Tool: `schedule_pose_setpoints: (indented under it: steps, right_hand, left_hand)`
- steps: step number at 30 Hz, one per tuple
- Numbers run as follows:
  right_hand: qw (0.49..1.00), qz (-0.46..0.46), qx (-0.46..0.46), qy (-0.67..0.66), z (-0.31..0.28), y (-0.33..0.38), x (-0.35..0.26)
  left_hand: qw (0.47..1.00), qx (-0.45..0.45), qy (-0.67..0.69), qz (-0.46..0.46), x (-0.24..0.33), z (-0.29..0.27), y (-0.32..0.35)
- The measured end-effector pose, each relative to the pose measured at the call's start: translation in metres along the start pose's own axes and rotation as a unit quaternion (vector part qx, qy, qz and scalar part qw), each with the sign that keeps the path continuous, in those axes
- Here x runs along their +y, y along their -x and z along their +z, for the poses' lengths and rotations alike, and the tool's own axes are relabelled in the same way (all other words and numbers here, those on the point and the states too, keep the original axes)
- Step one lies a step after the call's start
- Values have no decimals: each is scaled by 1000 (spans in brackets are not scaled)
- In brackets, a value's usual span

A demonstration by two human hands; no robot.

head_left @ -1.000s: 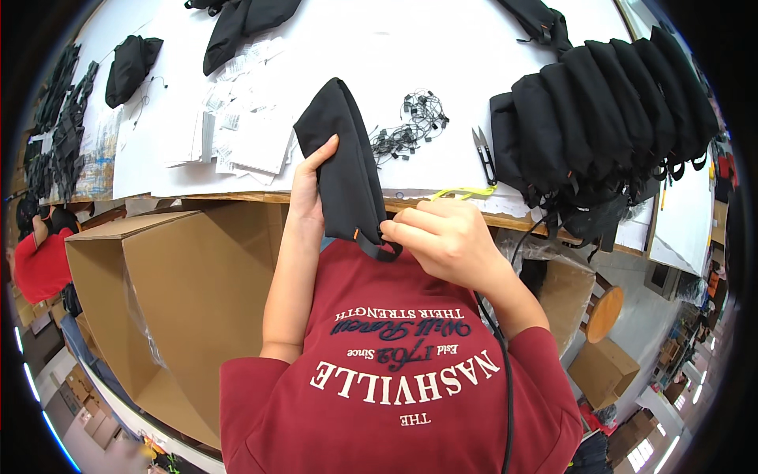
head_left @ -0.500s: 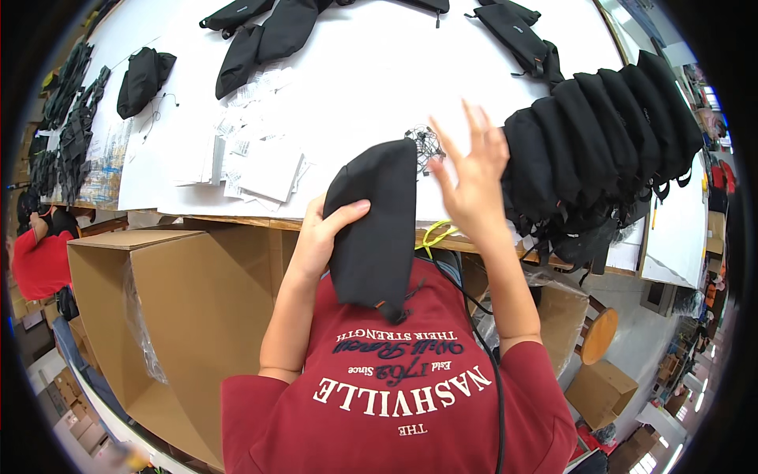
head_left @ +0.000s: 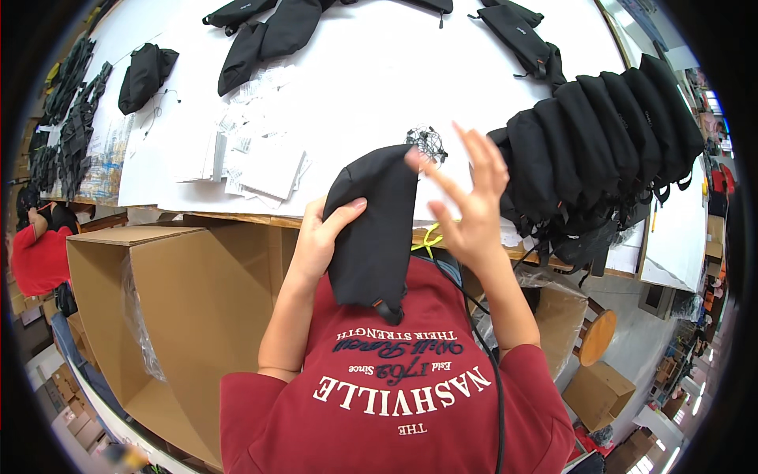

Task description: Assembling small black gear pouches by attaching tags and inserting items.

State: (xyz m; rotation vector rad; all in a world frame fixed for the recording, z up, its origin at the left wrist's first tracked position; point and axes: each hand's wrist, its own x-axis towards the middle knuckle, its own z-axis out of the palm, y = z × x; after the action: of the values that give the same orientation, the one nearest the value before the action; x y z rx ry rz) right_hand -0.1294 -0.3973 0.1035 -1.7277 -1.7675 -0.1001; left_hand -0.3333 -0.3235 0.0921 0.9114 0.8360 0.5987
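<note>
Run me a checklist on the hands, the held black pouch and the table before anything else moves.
1. Left hand gripping the black pouch: ok, thumb across its face.
2. Right hand free: ok, fingers spread, nothing visible in it.
3. Right fingertips clear of the pouch: cannot tell; one blurred fingertip overlaps its edge.
4. String tangle fully visible: not ok, the pouch and fingers partly cover it.
5. White papers clear of the pouch: ok, lying left of it.

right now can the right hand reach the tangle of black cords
Probably yes: the right hand is spread and looks empty, close to the tangle of black cords, whose far side shows past the black pouch.
</note>
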Motion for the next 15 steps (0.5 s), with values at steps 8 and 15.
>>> schedule_pose_setpoints:
  steps: [8,15]
  right_hand:
    - [993,92,73,-3,6,-10,7]
    - [998,42,2,-39,14,2,4]
  left_hand:
    - [1000,14,3,11,-5,1,1]
    - [999,17,-10,31,-10,4,-1]
